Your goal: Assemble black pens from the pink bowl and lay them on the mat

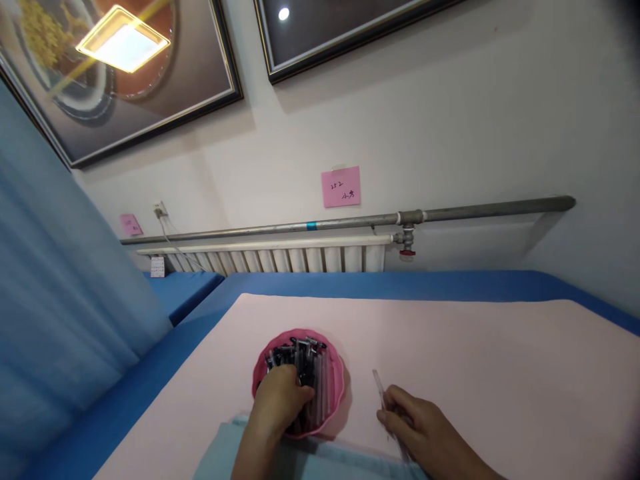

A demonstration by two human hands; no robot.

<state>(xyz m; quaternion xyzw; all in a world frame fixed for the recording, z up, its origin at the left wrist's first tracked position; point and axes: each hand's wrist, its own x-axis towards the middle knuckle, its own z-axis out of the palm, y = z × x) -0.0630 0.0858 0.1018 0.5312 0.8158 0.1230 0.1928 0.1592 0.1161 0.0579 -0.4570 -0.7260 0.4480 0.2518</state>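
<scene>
A round pink basket (pixel 341 380) with a scalloped rim holds pen parts (pixel 310 360), among them clear tubes and black pieces. My left hand (pixel 283 397) reaches in over its near left side. The fingers curl down among the parts, so whatever they grip is hidden. To the right of the basket, my right hand (pixel 417 423) is closed around a slim clear pen barrel (pixel 379 383), which tilts with its upper end pointing away from me. The barrel's lower part is mostly covered by the fingers.
The basket stands on a pink sheet (pixel 475 360) over a blue bed (pixel 390 283). Light blue cloth (pixel 225 447) lies at the near edge. Behind are a radiator (pixel 300 257) and a pipe (pixel 475 212); a blue curtain (pixel 65 280) hangs at left.
</scene>
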